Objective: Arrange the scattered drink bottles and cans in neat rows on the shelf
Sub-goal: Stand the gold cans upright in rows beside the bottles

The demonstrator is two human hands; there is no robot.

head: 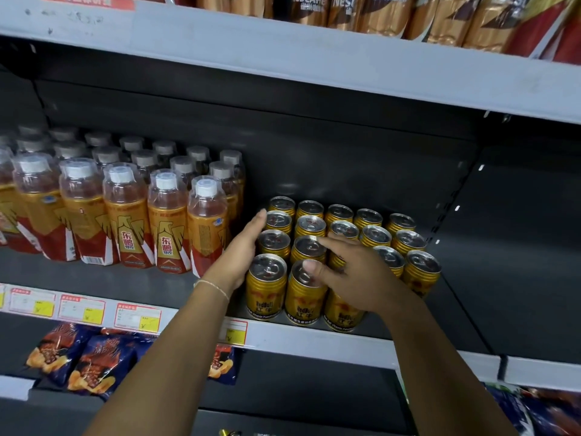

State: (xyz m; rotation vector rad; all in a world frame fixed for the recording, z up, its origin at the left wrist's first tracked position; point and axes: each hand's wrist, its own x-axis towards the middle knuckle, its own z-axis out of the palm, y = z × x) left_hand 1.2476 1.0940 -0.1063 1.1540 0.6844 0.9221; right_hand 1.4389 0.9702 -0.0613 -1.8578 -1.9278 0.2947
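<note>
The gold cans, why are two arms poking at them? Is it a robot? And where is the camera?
No robot here. A person wears a camera on the head, so you see their own arms from above. The left hand lies flat against the side of the gold cans, pressing them into line. The right hand rests on top of the cans, thumb on a front one. Neither lifts anything. The cans stand in rows on a dark shelf. Left of them stand orange bottles with white caps.
</note>
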